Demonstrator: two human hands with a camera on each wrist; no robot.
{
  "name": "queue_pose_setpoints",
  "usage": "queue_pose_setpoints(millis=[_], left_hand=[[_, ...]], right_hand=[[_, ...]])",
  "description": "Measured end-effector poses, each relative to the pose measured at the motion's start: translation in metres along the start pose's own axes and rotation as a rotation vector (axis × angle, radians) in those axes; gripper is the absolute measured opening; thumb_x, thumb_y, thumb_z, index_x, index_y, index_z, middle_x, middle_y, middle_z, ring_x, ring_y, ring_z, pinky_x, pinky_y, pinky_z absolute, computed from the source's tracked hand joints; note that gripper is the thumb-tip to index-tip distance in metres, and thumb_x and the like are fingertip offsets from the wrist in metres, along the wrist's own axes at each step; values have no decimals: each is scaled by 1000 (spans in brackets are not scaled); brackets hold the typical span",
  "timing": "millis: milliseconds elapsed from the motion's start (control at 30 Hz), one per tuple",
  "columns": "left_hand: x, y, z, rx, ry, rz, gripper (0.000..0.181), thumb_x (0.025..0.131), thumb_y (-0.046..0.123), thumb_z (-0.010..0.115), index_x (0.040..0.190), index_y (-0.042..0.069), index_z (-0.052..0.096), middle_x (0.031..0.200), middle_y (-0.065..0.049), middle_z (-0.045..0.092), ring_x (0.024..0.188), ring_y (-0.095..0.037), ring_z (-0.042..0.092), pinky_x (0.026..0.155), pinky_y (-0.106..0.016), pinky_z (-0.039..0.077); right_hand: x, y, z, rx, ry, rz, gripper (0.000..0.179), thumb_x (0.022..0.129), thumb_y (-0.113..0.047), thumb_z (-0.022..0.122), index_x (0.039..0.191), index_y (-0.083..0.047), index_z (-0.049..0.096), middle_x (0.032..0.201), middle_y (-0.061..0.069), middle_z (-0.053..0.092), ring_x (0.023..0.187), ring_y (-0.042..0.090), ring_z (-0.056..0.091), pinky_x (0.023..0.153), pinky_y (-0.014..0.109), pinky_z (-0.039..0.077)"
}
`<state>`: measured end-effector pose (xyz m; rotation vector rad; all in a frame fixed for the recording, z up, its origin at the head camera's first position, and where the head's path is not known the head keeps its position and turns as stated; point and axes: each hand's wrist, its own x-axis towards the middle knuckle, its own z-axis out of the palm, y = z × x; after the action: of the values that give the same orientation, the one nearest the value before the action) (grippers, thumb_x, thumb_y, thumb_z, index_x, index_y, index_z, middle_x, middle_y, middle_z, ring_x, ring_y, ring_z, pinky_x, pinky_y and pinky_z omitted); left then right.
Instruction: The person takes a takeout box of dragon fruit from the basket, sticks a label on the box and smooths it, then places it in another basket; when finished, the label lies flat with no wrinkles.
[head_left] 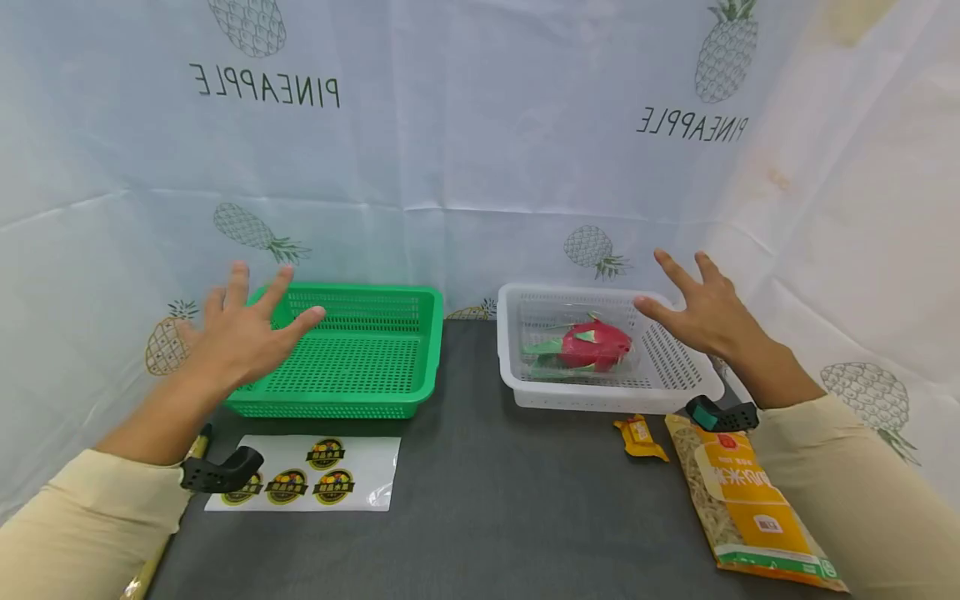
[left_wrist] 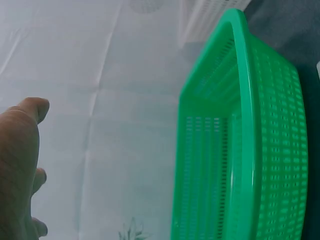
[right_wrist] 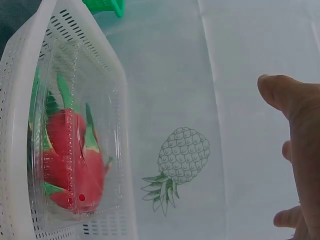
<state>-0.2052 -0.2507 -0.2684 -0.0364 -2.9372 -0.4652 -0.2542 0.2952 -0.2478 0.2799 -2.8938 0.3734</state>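
Left hand (head_left: 243, 333) spread, empty, over green perforated plastic basket (head_left: 352, 400); right hand (head_left: 701, 312) spread, empty, over white perforated plastic basket (head_left: 600, 398) holding boxed red dragon fruit (head_left: 592, 343).

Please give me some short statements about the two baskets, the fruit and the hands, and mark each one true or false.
1. The dragon fruit lies in the white basket. True.
2. The green basket holds a snack bag. False: nothing shows in it.
3. The left hand grips the green basket. False: it hovers with fingers spread.
4. The right hand holds nothing. True.
5. The sticker sheet lies in front of the green basket. True.
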Motion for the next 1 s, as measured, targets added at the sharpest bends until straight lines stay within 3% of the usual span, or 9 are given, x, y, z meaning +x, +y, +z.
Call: queue_pose_setpoints(millis=[300, 1000], left_hand=[[2, 16, 12, -42, 18, 25, 84, 91, 74, 30, 156, 30, 0, 155, -22, -21, 134, -60, -3, 82, -85, -2], [4, 48, 32, -148, 58, 72, 85, 90, 73, 35, 157, 29, 7, 158, -16, -14, 138, -51, 3, 90, -80, 4]], right_hand=[[13, 2, 3, 23, -33, 0, 87, 91, -61, 48, 157, -24, 4, 154, 32, -6, 128, 67, 8, 87, 81, 18], [26, 16, 14, 121, -48, 1, 85, 93, -57, 49, 157, -25, 4, 153, 33, 0, 129, 65, 15, 90, 79, 17]])
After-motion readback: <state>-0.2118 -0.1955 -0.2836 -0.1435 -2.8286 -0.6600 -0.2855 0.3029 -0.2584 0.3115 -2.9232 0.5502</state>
